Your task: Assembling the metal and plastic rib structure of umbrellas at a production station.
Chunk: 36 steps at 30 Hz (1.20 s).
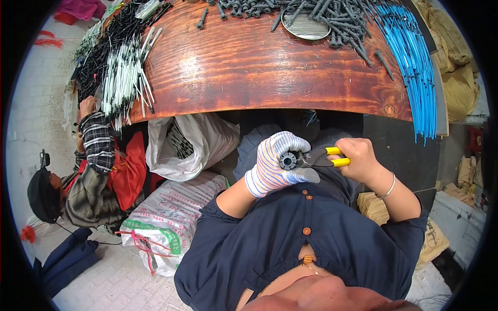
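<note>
My left hand (271, 163), in a white knit glove with coloured stripes, is closed around a dark grey cylindrical part (288, 161). Its round, notched end with a central hole faces up. My right hand (359, 158) is bare and wrapped round yellow-handled pliers (340, 162). The dark jaws of the pliers reach to the gloved fingers, right beside the grey part. Whether the jaws grip anything is hidden by the glove. Both hands are above my lap, in front of the table's near edge.
On the brown wooden table (218, 67) lie grey bolt-like parts (355, 39), a round dish (306, 31), blue rods (410, 67) and white rods (124, 72). An open white sack (207, 147) and a full sack (171, 212) stand at left, near another person (98, 181).
</note>
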Available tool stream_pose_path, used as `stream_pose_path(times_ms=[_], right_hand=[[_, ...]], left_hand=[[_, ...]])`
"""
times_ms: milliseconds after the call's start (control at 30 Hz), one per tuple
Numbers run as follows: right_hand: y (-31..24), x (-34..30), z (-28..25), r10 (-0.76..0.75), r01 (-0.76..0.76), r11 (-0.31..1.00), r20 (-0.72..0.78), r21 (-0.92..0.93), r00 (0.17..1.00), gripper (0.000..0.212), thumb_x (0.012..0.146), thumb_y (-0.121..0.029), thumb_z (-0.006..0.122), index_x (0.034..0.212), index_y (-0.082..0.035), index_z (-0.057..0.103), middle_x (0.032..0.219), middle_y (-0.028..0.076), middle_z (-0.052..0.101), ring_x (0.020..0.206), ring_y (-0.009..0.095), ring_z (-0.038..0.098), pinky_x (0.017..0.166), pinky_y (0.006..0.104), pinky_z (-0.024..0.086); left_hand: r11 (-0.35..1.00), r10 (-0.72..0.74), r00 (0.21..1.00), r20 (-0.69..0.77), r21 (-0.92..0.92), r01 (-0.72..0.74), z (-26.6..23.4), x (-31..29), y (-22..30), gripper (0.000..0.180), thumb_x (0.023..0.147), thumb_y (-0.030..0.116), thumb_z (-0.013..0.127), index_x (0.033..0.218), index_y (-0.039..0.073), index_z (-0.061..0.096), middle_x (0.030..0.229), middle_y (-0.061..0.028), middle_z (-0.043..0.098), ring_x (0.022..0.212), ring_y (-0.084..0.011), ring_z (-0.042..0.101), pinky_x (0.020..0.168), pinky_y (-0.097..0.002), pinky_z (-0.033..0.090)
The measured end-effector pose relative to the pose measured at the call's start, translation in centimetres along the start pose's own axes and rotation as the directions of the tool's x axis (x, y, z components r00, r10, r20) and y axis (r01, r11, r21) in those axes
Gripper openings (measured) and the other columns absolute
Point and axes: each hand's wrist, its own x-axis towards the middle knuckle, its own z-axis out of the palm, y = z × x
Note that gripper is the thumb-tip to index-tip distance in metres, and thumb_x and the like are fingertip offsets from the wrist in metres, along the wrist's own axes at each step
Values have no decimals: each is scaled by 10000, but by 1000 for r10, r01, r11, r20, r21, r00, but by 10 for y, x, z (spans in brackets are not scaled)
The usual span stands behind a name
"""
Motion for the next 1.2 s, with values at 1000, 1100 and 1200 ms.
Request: stream_pose_path(times_ms=[1000,1100,1200], right_hand=[[-28,1,-9,185,-197,979,173,56,968,311,681,-69,661,982,-34,590,784,141,598,721,345,585,628,392,471],[-28,-2,-10,185,-198,979,195,50,963,315,679,-68,664,983,-38,592,784,139,598,715,341,585,625,392,469],[-25,-4,-10,178,-188,981,187,39,966,314,676,-71,669,980,-41,596,781,137,598,709,337,585,620,390,467]], left_hand=[[959,-156,970,-186,-264,103,-13,-13,-11,861,433,388,854,1127,-31,561,938,-124,654,853,-161,627,734,-281,518],[962,-205,964,-170,-218,166,-9,-13,-5,847,427,348,865,1124,-29,564,936,-119,652,850,-160,627,731,-277,518],[966,-194,970,-149,-203,162,-11,-12,-4,835,429,336,866,1120,-26,566,930,-117,652,845,-156,627,722,-276,521]])
